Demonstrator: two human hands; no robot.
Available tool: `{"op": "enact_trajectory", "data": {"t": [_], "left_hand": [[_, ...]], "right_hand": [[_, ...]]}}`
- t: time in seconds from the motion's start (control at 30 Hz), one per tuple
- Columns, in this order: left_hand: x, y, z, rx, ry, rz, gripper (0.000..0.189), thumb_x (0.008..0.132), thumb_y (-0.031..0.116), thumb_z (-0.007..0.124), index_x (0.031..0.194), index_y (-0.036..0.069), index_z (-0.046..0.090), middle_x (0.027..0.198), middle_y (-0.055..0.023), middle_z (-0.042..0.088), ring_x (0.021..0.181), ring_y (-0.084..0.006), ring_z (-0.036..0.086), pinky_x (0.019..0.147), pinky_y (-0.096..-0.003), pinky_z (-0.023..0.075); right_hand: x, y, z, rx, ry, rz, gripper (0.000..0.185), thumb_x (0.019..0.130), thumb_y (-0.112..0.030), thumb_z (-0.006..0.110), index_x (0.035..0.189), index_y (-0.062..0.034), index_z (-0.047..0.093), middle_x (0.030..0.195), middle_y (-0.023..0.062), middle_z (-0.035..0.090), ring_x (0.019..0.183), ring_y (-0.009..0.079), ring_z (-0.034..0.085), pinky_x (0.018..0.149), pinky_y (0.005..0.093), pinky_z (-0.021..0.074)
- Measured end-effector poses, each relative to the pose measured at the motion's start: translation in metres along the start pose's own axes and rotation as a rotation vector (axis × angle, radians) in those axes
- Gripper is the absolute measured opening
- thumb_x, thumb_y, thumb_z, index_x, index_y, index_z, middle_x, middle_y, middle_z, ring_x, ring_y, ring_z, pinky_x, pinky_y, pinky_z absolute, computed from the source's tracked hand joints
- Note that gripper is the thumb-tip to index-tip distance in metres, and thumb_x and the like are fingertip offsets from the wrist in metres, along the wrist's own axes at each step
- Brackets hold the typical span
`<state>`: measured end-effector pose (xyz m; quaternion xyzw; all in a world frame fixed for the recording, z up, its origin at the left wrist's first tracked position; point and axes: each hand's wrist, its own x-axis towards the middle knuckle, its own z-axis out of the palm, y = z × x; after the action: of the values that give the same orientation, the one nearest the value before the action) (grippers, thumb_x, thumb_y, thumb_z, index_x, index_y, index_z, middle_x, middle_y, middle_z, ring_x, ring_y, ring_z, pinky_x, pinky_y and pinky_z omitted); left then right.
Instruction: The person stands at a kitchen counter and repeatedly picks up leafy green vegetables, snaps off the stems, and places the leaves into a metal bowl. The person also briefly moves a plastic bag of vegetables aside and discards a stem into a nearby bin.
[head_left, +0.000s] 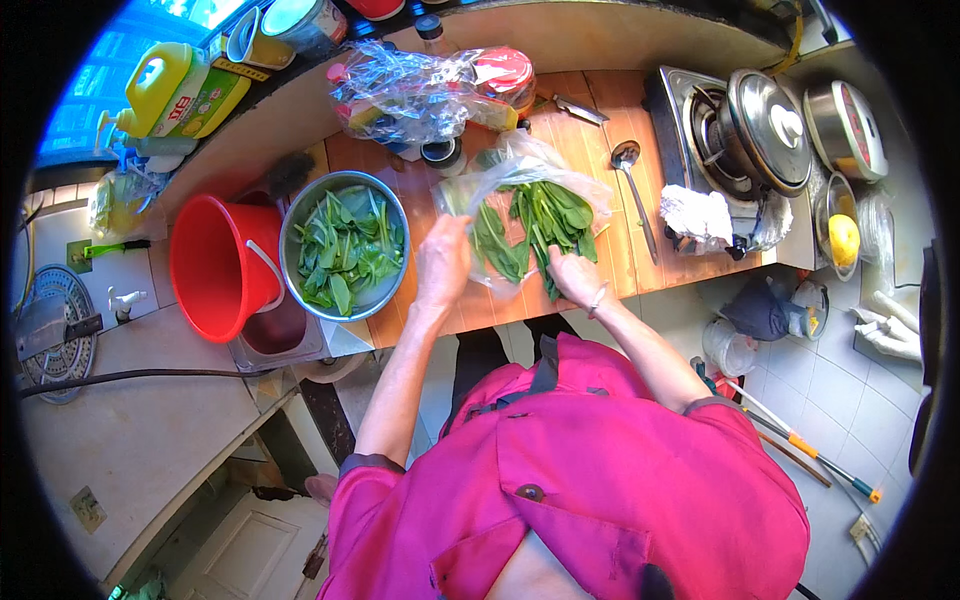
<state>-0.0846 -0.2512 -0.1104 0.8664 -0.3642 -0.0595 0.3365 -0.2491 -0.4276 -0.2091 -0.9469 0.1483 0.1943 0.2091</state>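
Observation:
My left hand (444, 251) is closed on the near left edge of a clear plastic bag (487, 176). Leafy greens (559, 214) lie at the bag's mouth, some still inside the plastic and some over its near edge. With my right hand (576, 276) I grip the stems of a bunch of these greens at the counter's front edge. To the left of my left hand, a round metal basin (407, 255) holds water and loose green leaves (341, 244).
A red bucket (214, 266) stands left of the basin by a sink (277, 337). Plastic-wrapped jars (506, 71) are behind the bag. To the right are a slotted spoon (637, 199), a peeler (580, 110) and a gas stove (679, 127) bearing a lidded pot (769, 135).

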Motion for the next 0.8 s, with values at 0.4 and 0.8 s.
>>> {"op": "enact_trajectory", "data": {"t": [0.4,0.8], "left_hand": [[0.008,0.044,-0.044,-0.198,0.042,-0.076,0.024,0.079,-0.008,0.054,0.1,0.0,0.062,0.075,-0.0109,0.05,0.063,-0.0219,0.051,0.06,-0.0342,0.0427],[0.0,0.032,-0.045,-0.245,0.07,-0.101,0.026,0.078,-0.009,0.053,0.1,0.0,0.062,0.074,-0.0103,0.047,0.062,-0.0208,0.05,0.059,-0.0326,0.0419]], "right_hand": [[0.037,-0.03,-0.068,0.198,0.031,-0.181,0.02,0.087,-0.016,0.046,0.09,0.0035,0.049,0.07,0.0277,0.059,0.068,0.0443,0.061,0.063,0.0519,0.0471],[0.058,0.017,-0.076,0.14,0.451,-0.056,0.019,0.084,-0.017,0.052,0.092,-0.0036,0.062,0.077,0.02,0.063,0.07,0.0368,0.062,0.063,0.0478,0.0484]]}}
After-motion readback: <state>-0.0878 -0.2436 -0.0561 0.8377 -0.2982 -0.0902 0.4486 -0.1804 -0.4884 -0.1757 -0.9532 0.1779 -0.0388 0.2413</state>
